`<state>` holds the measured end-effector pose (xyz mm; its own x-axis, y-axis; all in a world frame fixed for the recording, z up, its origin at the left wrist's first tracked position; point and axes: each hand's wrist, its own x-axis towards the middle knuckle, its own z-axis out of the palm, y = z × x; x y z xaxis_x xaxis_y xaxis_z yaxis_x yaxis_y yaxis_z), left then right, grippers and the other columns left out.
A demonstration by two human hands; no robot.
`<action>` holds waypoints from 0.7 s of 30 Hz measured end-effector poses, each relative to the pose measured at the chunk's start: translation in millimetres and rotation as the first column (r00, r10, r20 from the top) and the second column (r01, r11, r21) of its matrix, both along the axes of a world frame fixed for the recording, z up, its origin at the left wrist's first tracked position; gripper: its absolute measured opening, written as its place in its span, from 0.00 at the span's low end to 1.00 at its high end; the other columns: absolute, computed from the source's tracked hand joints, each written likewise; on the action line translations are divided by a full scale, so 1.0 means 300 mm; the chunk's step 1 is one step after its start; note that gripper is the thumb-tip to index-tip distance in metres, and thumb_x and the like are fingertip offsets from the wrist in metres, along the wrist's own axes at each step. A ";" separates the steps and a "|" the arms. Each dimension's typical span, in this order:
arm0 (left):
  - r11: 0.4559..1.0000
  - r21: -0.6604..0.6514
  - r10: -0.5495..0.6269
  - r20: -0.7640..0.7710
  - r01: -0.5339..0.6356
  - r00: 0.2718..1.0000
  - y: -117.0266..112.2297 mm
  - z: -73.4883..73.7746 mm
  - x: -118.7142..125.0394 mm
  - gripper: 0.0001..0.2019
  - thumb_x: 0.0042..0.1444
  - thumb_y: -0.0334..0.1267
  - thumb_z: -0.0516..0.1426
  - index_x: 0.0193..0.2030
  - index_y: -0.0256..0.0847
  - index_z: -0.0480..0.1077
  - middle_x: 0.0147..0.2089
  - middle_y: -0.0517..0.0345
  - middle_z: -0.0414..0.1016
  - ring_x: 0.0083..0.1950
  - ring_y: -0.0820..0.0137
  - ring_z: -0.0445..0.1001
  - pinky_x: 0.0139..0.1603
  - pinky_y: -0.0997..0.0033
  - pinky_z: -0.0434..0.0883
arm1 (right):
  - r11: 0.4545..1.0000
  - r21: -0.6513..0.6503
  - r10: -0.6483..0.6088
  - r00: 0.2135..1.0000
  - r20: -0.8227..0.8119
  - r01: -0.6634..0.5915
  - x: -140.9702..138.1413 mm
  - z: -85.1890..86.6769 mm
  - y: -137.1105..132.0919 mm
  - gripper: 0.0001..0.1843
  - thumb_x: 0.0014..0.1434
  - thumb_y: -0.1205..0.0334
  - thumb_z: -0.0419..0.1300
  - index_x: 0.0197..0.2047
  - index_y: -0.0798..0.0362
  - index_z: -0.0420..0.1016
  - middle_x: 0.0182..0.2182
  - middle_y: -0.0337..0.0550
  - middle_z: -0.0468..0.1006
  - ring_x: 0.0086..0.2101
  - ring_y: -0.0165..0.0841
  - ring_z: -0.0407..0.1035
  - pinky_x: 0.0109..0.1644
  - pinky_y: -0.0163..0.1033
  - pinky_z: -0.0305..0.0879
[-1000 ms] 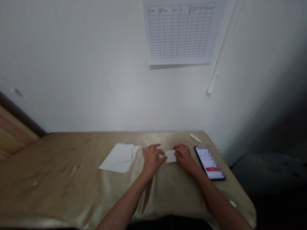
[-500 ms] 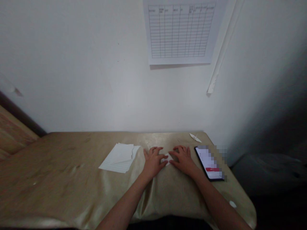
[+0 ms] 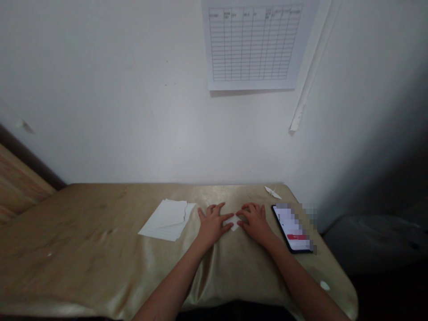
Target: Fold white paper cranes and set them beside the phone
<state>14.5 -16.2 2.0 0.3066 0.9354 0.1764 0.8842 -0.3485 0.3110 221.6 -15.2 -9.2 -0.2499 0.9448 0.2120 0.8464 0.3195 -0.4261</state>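
Note:
A small folded piece of white paper [image 3: 235, 222] lies flat on the table between my two hands. My left hand [image 3: 214, 225] holds its left edge with the tips of index finger and thumb, the other fingers spread over the cloth. From the other side, my right hand [image 3: 254, 221] has thumb and index finger on the right edge, its remaining fingers curled. Parts of the paper are hidden under the fingertips, and its folds are too small to make out.
Left of my hands lies a stack of white paper sheets [image 3: 160, 220]. A phone [image 3: 289, 227] with a lit screen rests at the right, a folded paper crane [image 3: 273, 192] behind it. The table [image 3: 100, 249] has a shiny tan cover and meets a wall with a printed chart [image 3: 250, 49].
My left fingers have drawn back slightly to the left, so more of the folded paper shows. My right hand has barely moved.

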 end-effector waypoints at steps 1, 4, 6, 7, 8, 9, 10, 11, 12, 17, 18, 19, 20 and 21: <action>1.000 0.000 -0.004 -0.009 0.004 1.000 0.001 0.002 -0.001 0.19 0.58 0.50 0.64 0.56 0.70 0.75 0.74 0.59 0.60 0.71 0.43 0.55 0.66 0.15 0.31 | 1.000 -0.005 0.004 1.000 -0.004 -0.004 -0.001 0.000 0.000 0.15 0.63 0.59 0.63 0.52 0.39 0.79 0.56 0.47 0.71 0.63 0.48 0.57 0.70 0.72 0.33; 1.000 -0.004 0.005 -0.028 -0.005 1.000 0.005 0.011 0.000 0.20 0.57 0.51 0.64 0.57 0.72 0.74 0.74 0.57 0.60 0.72 0.42 0.55 0.65 0.14 0.32 | 1.000 -0.021 0.007 1.000 -0.010 -0.007 -0.003 0.002 -0.001 0.16 0.63 0.60 0.63 0.53 0.37 0.78 0.57 0.46 0.71 0.63 0.47 0.56 0.70 0.72 0.32; 1.000 -0.007 0.022 -0.037 -0.022 0.999 0.005 0.021 0.003 0.20 0.56 0.51 0.65 0.56 0.71 0.75 0.74 0.57 0.60 0.72 0.42 0.55 0.65 0.14 0.33 | 0.999 -0.041 -0.001 1.000 -0.007 0.000 -0.003 0.006 -0.002 0.15 0.63 0.59 0.64 0.53 0.37 0.79 0.57 0.45 0.72 0.64 0.47 0.56 0.70 0.72 0.32; 1.000 -0.008 0.029 -0.041 -0.029 0.999 0.005 0.026 0.004 0.19 0.56 0.51 0.66 0.55 0.71 0.76 0.74 0.58 0.60 0.72 0.42 0.55 0.65 0.14 0.33 | 0.999 -0.052 -0.007 1.000 -0.005 0.007 -0.003 0.009 -0.002 0.15 0.62 0.58 0.64 0.52 0.36 0.80 0.57 0.44 0.72 0.64 0.47 0.56 0.70 0.71 0.33; 0.999 -0.008 0.034 -0.045 -0.034 0.998 0.004 0.032 0.004 0.19 0.55 0.52 0.66 0.54 0.70 0.76 0.74 0.58 0.60 0.72 0.42 0.55 0.66 0.14 0.33 | 0.998 -0.060 -0.016 1.000 -0.003 0.015 -0.002 0.013 -0.003 0.14 0.62 0.57 0.64 0.52 0.35 0.80 0.57 0.43 0.72 0.64 0.47 0.55 0.70 0.71 0.34; 0.999 -0.007 0.038 -0.048 -0.038 0.998 0.004 0.038 0.003 0.18 0.54 0.52 0.66 0.53 0.70 0.77 0.74 0.59 0.60 0.72 0.42 0.55 0.66 0.15 0.33 | 0.998 -0.066 -0.024 1.000 -0.003 0.024 -0.001 0.017 -0.004 0.14 0.62 0.56 0.64 0.51 0.35 0.80 0.58 0.43 0.72 0.64 0.47 0.55 0.70 0.71 0.34; 0.999 -0.007 0.041 -0.050 -0.042 0.998 0.003 0.043 0.002 0.18 0.53 0.53 0.67 0.52 0.69 0.78 0.74 0.60 0.59 0.72 0.43 0.55 0.66 0.15 0.34 | 0.997 -0.071 -0.032 0.999 -0.003 0.032 -0.001 0.021 -0.005 0.13 0.62 0.55 0.64 0.51 0.34 0.81 0.58 0.42 0.72 0.64 0.47 0.55 0.70 0.71 0.34; 0.999 -0.005 0.045 -0.050 -0.045 0.998 0.001 0.048 -0.002 0.18 0.53 0.53 0.67 0.51 0.69 0.78 0.74 0.60 0.60 0.72 0.43 0.55 0.67 0.16 0.34 | 0.996 -0.075 -0.040 0.999 -0.003 0.039 0.000 0.025 -0.005 0.13 0.62 0.54 0.64 0.50 0.33 0.81 0.58 0.41 0.73 0.64 0.47 0.55 0.70 0.71 0.33; 0.999 -0.006 0.050 -0.046 -0.050 0.998 0.000 0.052 -0.006 0.17 0.52 0.53 0.68 0.50 0.68 0.79 0.74 0.61 0.60 0.72 0.44 0.55 0.67 0.16 0.34 | 0.996 -0.079 -0.044 0.999 -0.002 0.044 0.000 0.028 -0.006 0.13 0.62 0.54 0.64 0.50 0.33 0.81 0.58 0.41 0.73 0.65 0.47 0.54 0.69 0.71 0.33; 0.997 -0.022 0.076 -0.005 -0.076 0.997 -0.005 0.066 -0.032 0.12 0.50 0.50 0.70 0.43 0.65 0.82 0.72 0.63 0.63 0.72 0.47 0.56 0.68 0.18 0.33 | 0.995 -0.083 -0.056 0.998 -0.011 0.055 -0.001 0.031 -0.007 0.13 0.62 0.54 0.64 0.50 0.32 0.81 0.58 0.42 0.72 0.64 0.48 0.55 0.69 0.73 0.32; 0.996 -0.026 0.081 0.003 -0.081 0.997 -0.005 0.067 -0.036 0.11 0.50 0.50 0.70 0.42 0.64 0.82 0.72 0.63 0.63 0.72 0.47 0.56 0.68 0.18 0.32 | 0.995 -0.079 -0.058 0.998 -0.015 0.057 -0.001 0.029 -0.007 0.13 0.62 0.54 0.64 0.50 0.32 0.81 0.58 0.42 0.72 0.64 0.48 0.55 0.69 0.73 0.32; 0.996 -0.029 0.086 0.012 -0.086 0.996 -0.005 0.068 -0.040 0.10 0.50 0.50 0.70 0.40 0.63 0.83 0.71 0.63 0.63 0.72 0.47 0.56 0.68 0.18 0.31 | 0.995 -0.075 -0.061 0.998 -0.019 0.059 -0.002 0.028 -0.006 0.13 0.62 0.54 0.65 0.50 0.33 0.81 0.57 0.42 0.72 0.64 0.48 0.55 0.69 0.72 0.32; 0.996 -0.031 0.089 0.020 -0.089 0.996 -0.005 0.068 -0.042 0.09 0.50 0.49 0.70 0.39 0.62 0.83 0.71 0.63 0.64 0.72 0.47 0.56 0.68 0.18 0.31 | 0.996 -0.071 -0.061 0.998 -0.022 0.059 -0.002 0.027 -0.006 0.13 0.61 0.54 0.65 0.50 0.32 0.81 0.57 0.42 0.73 0.64 0.48 0.55 0.69 0.72 0.32; 0.995 -0.031 0.091 0.028 -0.090 0.995 -0.004 0.068 -0.045 0.07 0.50 0.49 0.70 0.38 0.60 0.83 0.71 0.63 0.64 0.72 0.47 0.56 0.68 0.19 0.30 | 0.996 -0.071 -0.061 0.998 -0.025 0.059 -0.002 0.027 -0.005 0.13 0.61 0.54 0.65 0.50 0.32 0.81 0.57 0.42 0.73 0.64 0.48 0.55 0.69 0.72 0.32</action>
